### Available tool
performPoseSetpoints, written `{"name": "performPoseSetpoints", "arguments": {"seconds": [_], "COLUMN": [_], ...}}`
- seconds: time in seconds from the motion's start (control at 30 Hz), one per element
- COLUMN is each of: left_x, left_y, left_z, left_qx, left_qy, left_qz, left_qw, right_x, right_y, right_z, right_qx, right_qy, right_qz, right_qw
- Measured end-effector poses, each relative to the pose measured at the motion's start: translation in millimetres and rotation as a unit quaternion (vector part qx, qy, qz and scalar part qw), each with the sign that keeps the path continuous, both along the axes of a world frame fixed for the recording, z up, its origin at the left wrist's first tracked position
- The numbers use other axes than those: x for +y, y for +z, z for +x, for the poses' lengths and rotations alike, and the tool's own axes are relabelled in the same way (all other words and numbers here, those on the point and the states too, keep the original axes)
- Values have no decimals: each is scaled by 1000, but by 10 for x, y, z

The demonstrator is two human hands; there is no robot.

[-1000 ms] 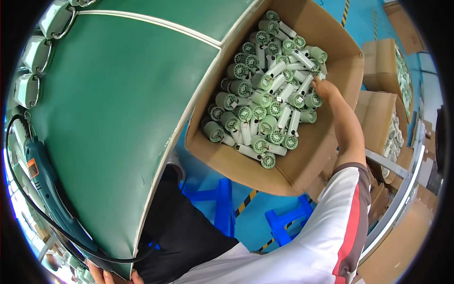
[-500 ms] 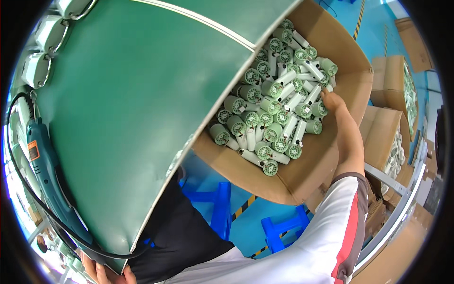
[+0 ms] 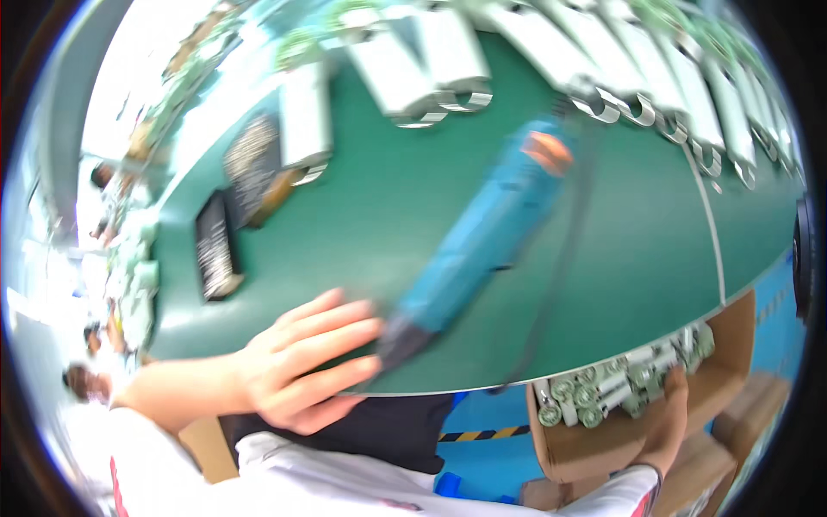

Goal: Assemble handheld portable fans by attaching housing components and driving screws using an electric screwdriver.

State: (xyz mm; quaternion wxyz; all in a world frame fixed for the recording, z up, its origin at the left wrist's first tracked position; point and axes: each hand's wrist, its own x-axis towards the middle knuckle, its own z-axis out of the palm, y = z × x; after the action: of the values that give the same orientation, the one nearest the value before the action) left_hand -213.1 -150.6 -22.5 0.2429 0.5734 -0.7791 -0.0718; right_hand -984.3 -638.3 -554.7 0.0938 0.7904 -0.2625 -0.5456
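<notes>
Since half a second ago the view has swung onto the green table (image 3: 362, 224), which now fills the picture, and the cardboard box (image 3: 603, 448) has slid to 5 o'clock. A blue power screwdriver (image 3: 482, 250) lies slanted across the table (blurred by motion). The left hand (image 3: 301, 370), at 7 o'clock, is open with fingers spread, fingertips close to the tool's dark tip. The right hand (image 3: 668, 422) reaches into the box among green-capped white parts (image 3: 620, 388); its grip I cannot tell. White holders (image 3: 413, 69) line the table at 12 o'clock.
</notes>
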Motion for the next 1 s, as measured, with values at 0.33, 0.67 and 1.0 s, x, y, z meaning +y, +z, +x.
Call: {"name": "performPoseSetpoints", "arguments": {"seconds": [0.33, 0.67, 1.0], "left_x": [-174, 1794, 3966], "left_y": [-8, 446, 227], "left_z": [-221, 999, 2238], "left_qx": [54, -219, -359], "left_qy": [-14, 451, 663], "left_qz": [-70, -270, 3], "left_qw": [996, 822, 657], "right_x": [515, 3281, 4993], "right_y": [1113, 3896, 4798], "right_z": [1718, 3865, 5708], "right_qx": [-288, -501, -809], "right_qy": [-241, -34, 145], "right_qz": [-121, -40, 219], "right_qw": [919, 864, 525]}}
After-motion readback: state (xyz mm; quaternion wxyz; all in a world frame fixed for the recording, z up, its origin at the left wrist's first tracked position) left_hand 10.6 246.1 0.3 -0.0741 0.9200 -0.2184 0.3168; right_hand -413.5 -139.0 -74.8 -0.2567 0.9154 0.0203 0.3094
